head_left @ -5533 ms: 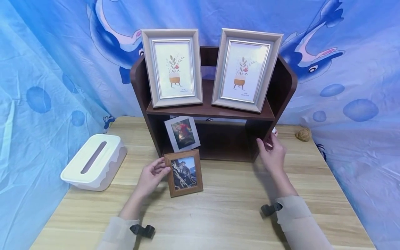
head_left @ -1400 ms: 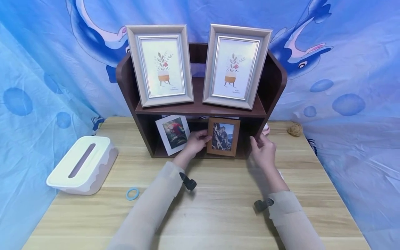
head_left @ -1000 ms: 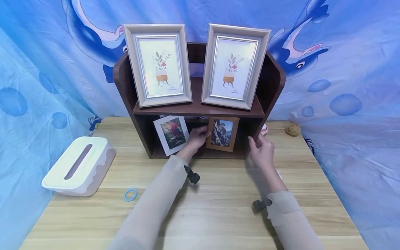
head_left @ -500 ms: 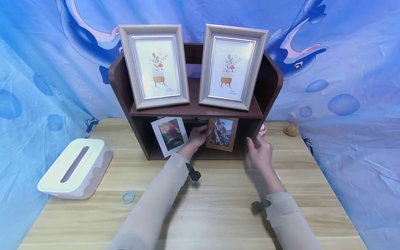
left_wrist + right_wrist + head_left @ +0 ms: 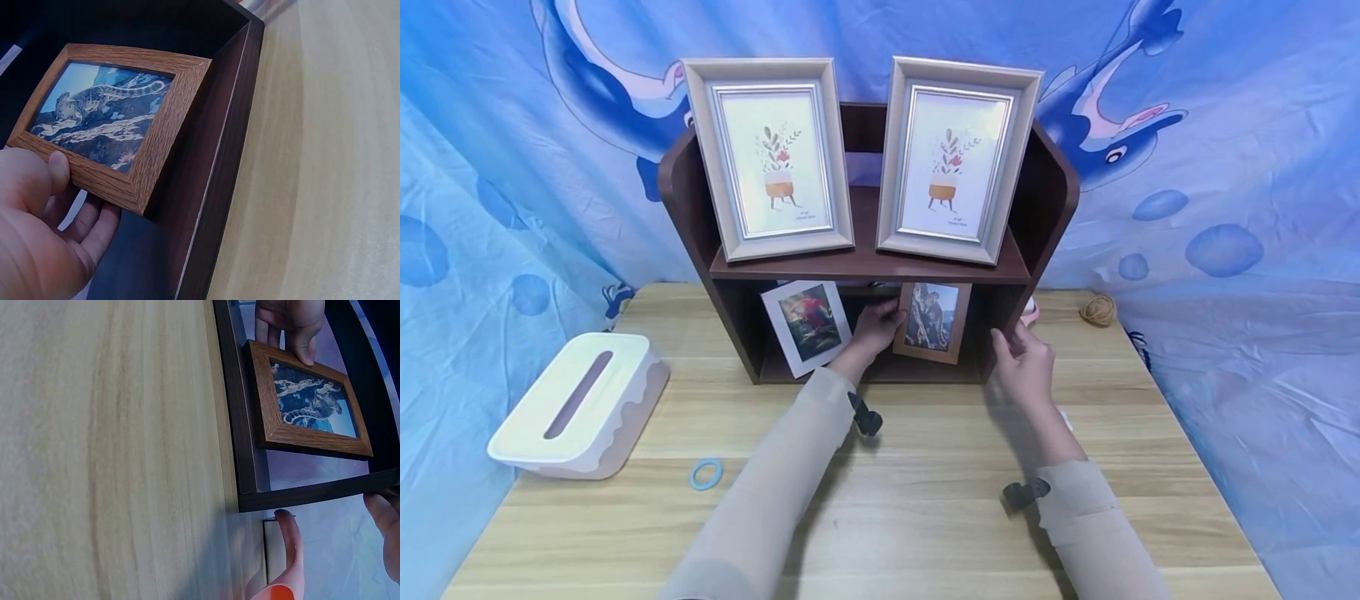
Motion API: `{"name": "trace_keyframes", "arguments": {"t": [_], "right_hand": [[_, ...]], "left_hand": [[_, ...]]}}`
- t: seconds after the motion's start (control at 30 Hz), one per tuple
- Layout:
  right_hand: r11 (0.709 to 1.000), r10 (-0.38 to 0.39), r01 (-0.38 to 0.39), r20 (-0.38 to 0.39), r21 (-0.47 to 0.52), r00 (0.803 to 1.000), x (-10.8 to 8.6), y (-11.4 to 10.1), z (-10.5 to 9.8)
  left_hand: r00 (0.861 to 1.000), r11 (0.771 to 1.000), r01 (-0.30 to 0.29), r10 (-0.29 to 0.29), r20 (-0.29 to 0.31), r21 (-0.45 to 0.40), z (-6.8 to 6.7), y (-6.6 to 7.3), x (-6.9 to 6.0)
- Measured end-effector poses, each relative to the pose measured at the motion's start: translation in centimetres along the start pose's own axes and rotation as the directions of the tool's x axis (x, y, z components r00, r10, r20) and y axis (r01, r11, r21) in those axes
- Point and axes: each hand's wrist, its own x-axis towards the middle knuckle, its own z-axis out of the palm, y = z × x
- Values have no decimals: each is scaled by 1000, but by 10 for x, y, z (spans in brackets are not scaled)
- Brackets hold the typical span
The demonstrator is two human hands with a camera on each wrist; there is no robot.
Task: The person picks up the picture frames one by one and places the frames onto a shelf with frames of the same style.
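My left hand [image 5: 874, 332] pinches the left edge of a brown wooden picture frame [image 5: 958, 327] with a leopard-like cat photo, inside the lower compartment of a dark brown two-tier shelf [image 5: 850, 265]. In the left wrist view, the thumb lies on the front of the frame [image 5: 165, 119] and the fingers go behind it. The frame leans back slightly. My right hand [image 5: 1028, 367] grips the front edge of the shelf's right side panel; some fingers are hidden behind it. Left of my left hand, a white picture frame [image 5: 784, 340] with a parrot photo leans in the same compartment.
Two large beige picture frames [image 5: 844, 192] stand on the upper tier. A white tissue box [image 5: 625, 350] sits at left, near a blue ring [image 5: 706, 473]. Beyond the right panel are a pink curved object [image 5: 292, 550] and a twine ball [image 5: 1098, 310].
Since the oldest frame, my left hand has carried the brown frame from before the shelf into the lower compartment's right part. Over the last half second hardly anything moves. My right hand stays on the panel.
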Motion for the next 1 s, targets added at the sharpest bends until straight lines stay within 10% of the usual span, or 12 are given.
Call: {"name": "trace_keyframes", "arguments": {"t": [0.73, 1.0], "right_hand": [[998, 42, -42, 5, 42, 999, -2, -5, 3], [998, 54, -54, -10, 11, 998, -1, -4, 1]], "left_hand": [[985, 929, -160, 173, -7, 334, -14, -5, -16], [976, 948, -196, 213, -44, 251, -22, -1, -27]]}}
